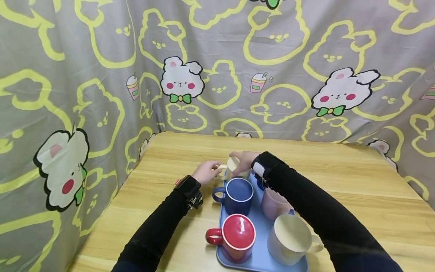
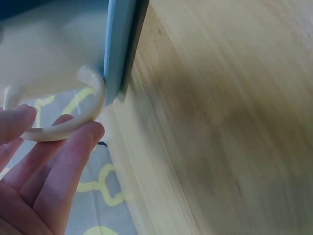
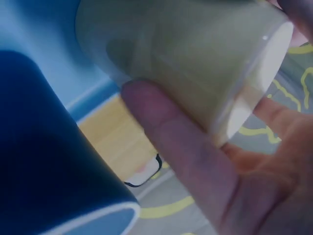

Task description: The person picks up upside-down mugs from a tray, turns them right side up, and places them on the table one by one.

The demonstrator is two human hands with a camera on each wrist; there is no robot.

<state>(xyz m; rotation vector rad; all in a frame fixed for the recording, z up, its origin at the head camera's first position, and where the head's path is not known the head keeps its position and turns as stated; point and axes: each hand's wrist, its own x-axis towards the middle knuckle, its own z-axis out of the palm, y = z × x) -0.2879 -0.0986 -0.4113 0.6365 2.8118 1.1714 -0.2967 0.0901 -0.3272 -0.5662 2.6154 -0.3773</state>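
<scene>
At the far left corner of a blue tray (image 1: 259, 241) stands a cream mug (image 1: 233, 164), its handle pointing left. My left hand (image 1: 207, 172) pinches that handle (image 2: 58, 131) between thumb and fingers, as the left wrist view shows up close. From the right, my right hand (image 1: 245, 160) grips the body of the same cream mug (image 3: 181, 54) near its rim, thumb on one side and fingers on the other. Just nearer on the tray is a dark blue mug (image 1: 239, 197), its handle also to the left.
A red mug (image 1: 238, 234) stands at the tray's near left, a larger cream mug (image 1: 290, 240) at its near right. Partly behind the right forearm are a pink mug (image 1: 274, 204) and another dark blue item (image 1: 261, 184). A patterned curtain (image 1: 217, 75) hangs behind the wooden table (image 1: 142, 211).
</scene>
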